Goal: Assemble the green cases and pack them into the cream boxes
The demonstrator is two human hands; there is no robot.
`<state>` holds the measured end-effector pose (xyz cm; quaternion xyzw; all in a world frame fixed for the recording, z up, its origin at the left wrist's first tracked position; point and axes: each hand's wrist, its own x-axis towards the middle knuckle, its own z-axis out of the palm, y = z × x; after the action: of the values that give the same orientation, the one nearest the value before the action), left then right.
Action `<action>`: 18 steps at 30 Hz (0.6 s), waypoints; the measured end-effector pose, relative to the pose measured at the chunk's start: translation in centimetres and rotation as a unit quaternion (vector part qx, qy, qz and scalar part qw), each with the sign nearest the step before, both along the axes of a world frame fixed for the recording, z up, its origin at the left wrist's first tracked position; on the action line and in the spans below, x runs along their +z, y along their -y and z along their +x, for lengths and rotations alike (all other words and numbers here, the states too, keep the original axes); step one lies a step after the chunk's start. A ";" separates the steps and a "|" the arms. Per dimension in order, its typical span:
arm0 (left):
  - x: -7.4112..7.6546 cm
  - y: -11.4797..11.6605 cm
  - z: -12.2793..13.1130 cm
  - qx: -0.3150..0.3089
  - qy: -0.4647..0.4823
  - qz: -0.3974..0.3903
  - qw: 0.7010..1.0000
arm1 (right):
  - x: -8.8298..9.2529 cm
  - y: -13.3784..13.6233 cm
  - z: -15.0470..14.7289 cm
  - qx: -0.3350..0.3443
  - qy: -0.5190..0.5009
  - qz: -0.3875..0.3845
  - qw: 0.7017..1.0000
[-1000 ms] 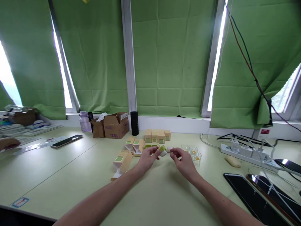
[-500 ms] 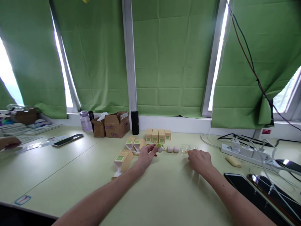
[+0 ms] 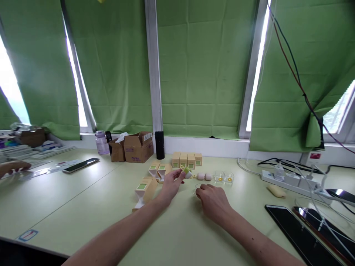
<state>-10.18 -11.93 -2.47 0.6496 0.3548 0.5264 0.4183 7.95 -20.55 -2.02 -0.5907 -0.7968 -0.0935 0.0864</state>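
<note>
The left hand [image 3: 172, 183] pinches a small green-and-white piece [image 3: 188, 173], just beyond and left of the clear cup [image 3: 195, 189] gripped by the curled right hand [image 3: 213, 198]

Before the windowsill [image 3: 191, 147], a row of boxes [image 3: 183, 160] is set right of a canister [image 3: 159, 145] and a carton [image 3: 135, 150]. Three further boxes [image 3: 149, 186] are laid left of the left hand [image 3: 171, 186]. Two cylinders [image 3: 200, 176] are placed between that hand and two cups [image 3: 229, 178]; a third cup [image 3: 195, 188] is held nearer, in the right hand [image 3: 213, 199]. On the table's [image 3: 177, 236] right, a power strip [image 3: 269, 176] is laid behind a phone [image 3: 294, 232].
</note>
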 end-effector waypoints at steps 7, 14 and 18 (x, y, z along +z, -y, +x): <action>-0.3 -0.3 -0.1 0.000 0.004 -0.008 1.000 | -0.4 -0.1 0.9 0.001 -0.137 0.049 0.989; 0.0 0.1 -0.2 0.007 0.004 -0.018 1.000 | -3.2 -3.2 3.5 -0.009 -0.360 -0.031 0.932; 0.1 0.1 -0.2 0.007 0.013 -0.017 1.000 | -4.9 -4.5 4.0 0.021 -0.437 -0.089 0.895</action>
<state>-10.35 -12.08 -2.38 0.6333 0.3628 0.5311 0.4304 11.93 -16.00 -6.93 -0.5601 -0.6959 0.2475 0.3753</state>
